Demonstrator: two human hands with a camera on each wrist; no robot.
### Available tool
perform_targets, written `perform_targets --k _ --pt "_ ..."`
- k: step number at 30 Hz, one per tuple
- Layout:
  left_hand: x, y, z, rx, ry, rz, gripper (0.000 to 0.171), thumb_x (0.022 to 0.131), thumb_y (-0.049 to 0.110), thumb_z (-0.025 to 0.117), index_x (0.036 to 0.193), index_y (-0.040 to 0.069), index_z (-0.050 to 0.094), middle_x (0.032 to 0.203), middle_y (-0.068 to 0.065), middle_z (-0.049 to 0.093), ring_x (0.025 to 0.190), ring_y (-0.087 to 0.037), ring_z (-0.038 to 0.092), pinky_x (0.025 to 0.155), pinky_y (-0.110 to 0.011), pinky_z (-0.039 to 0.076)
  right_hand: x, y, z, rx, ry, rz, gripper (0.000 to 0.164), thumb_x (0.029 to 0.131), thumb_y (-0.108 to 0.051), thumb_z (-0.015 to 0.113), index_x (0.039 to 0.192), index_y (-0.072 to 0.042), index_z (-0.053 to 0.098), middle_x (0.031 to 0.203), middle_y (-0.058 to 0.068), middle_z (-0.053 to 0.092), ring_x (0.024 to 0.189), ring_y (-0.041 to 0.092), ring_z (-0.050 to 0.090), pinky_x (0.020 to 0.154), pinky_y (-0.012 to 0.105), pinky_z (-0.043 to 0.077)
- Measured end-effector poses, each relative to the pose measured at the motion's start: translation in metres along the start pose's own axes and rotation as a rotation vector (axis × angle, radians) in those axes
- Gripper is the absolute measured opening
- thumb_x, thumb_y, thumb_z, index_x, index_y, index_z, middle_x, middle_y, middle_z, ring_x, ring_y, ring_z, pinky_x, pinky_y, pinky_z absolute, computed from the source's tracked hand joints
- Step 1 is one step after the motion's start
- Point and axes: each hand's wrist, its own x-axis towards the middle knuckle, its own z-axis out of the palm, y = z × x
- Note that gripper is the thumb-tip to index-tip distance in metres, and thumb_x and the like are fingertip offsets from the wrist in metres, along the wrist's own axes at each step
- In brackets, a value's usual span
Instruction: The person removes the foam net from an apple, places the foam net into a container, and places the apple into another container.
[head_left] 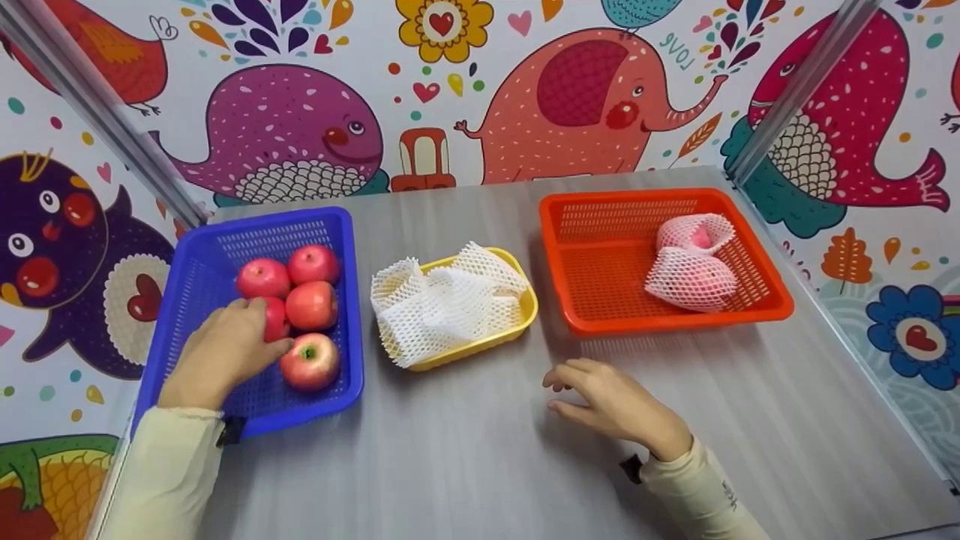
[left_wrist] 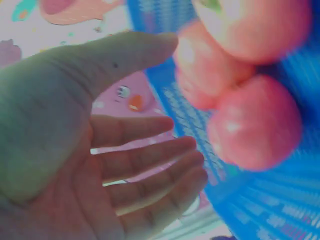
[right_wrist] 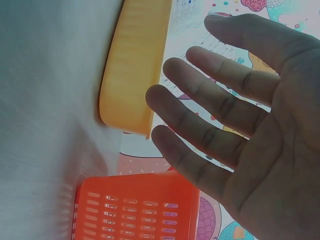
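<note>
My left hand (head_left: 229,349) reaches over the blue basket (head_left: 349,315), above several red apples (head_left: 312,305). One apple (head_left: 276,321) is partly hidden behind its fingers. In the left wrist view the fingers are extended and apart from the thumb, with apples (left_wrist: 255,122) just beyond them and nothing in the palm. My right hand (head_left: 611,397) hovers over the table in front of the red basket (head_left: 675,326), holding nothing, its fingers loosely bent. White foam nets (head_left: 457,304) lie heaped in the small yellow basket (head_left: 525,319) between the two hands.
Inside the red basket, at its right side, lie two apples in foam nets (head_left: 691,277). All three baskets stand on a grey table (head_left: 465,450). Printed walls (head_left: 435,97) enclose the back and sides, with metal posts (head_left: 802,97) at the corners.
</note>
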Motion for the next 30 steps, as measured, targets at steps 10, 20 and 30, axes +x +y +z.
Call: perform_targets --k 10,20,30 --pt "-0.044 0.051 0.032 -0.131 0.244 0.101 0.06 0.088 0.027 0.077 0.134 -0.005 0.055 0.126 -0.026 0.057 0.114 -0.047 0.053 0.09 -0.066 0.044 0.001 -0.003 0.002 -0.001 -0.002 0.001 0.02 0.09 -0.022 0.076 0.106 -0.012 0.069 0.098 -0.002 0.068 0.089 0.012 0.064 0.076 0.033 0.056" --pt "-0.081 0.095 0.074 -0.241 0.38 0.273 0.055 0.08 0.028 0.085 0.125 0.003 0.065 0.12 -0.013 0.065 0.111 -0.033 0.061 0.094 -0.051 0.048 0.001 -0.005 0.005 0.012 0.006 -0.045 0.02 0.09 -0.022 0.076 0.106 -0.012 0.069 0.098 -0.001 0.067 0.089 0.013 0.063 0.075 0.032 0.055" --pt "-0.091 0.109 0.09 -0.261 0.334 0.243 0.05 0.082 0.03 0.084 0.124 0.009 0.067 0.119 -0.005 0.066 0.111 -0.026 0.06 0.094 -0.047 0.049 0.004 -0.008 0.005 0.016 0.002 -0.055 0.021 0.09 -0.021 0.077 0.108 -0.012 0.07 0.1 0.0 0.068 0.091 0.014 0.064 0.077 0.033 0.056"
